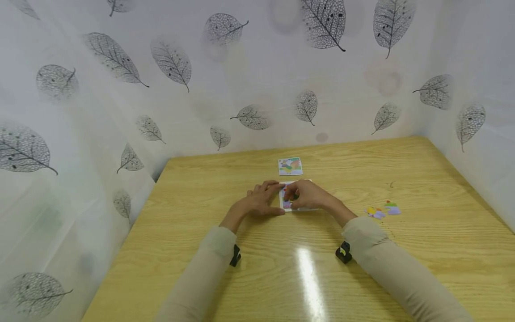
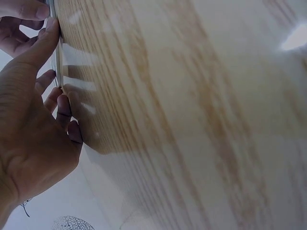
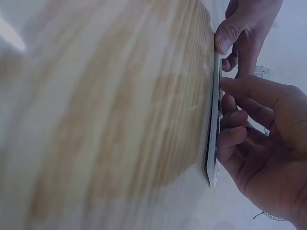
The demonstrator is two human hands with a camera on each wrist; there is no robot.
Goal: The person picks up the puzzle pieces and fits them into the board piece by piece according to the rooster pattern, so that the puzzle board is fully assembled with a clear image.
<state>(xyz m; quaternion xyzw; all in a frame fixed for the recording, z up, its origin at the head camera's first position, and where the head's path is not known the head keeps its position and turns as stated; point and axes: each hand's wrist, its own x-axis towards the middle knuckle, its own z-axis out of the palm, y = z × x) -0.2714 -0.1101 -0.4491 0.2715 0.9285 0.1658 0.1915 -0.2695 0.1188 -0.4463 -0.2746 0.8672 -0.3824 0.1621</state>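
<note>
A small jigsaw board [image 1: 286, 204] with a white border and a purple, red and green picture lies flat on the table. My left hand [image 1: 262, 199] rests at its left end, thumb by the near corner and index finger by the far one, fingers fairly straight. Over the middle of the board bends my right hand [image 1: 307, 195], its thumb and curled fingertips down at the picture. Whether a piece sits between them is hidden. Side-on in the right wrist view, the board [image 3: 211, 139] shows as a thin edge with the fingertips against it.
A square picture card [image 1: 290, 166] lies just beyond the board. Right of the right forearm are loose jigsaw pieces, one group yellow and purple [image 1: 375, 213], another green and purple [image 1: 392, 208]. A leaf-printed curtain [image 1: 265, 80] surrounds the wooden table [image 1: 193, 188] at the back and sides.
</note>
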